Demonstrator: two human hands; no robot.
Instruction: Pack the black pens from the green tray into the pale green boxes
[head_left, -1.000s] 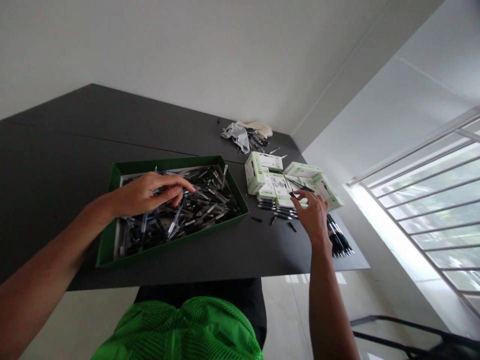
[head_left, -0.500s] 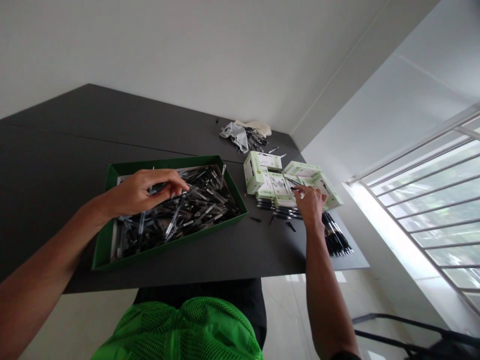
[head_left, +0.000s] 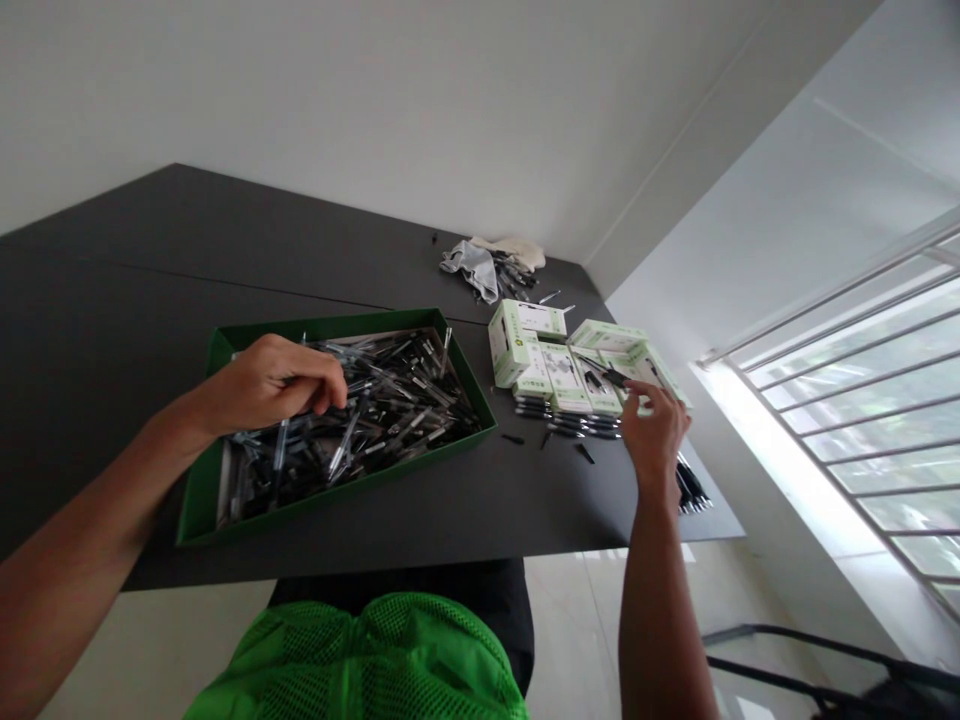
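Observation:
My left hand hangs over a green box heaped with loose clear and black pens. Its fingers are curled closed, and whatever they may hold is hidden. Above the light green and white cartons, my right hand pinches a dark pen by one end. The pen points leftward, away from the fingers. Black pens lie side by side along the cartons' near edge. More black pens lie in a bundle to the right, partly covered by my right hand and wrist.
Small black pieces lie on the dark table between the green box and my right forearm. At the back are a grey cloth, a cream cloth and more pens. A barred window stands on the right.
My right hand has moved right and slightly toward me, and the pen in it now shows plainly. My left hand has drawn back a little leftward, its fingers curling in.

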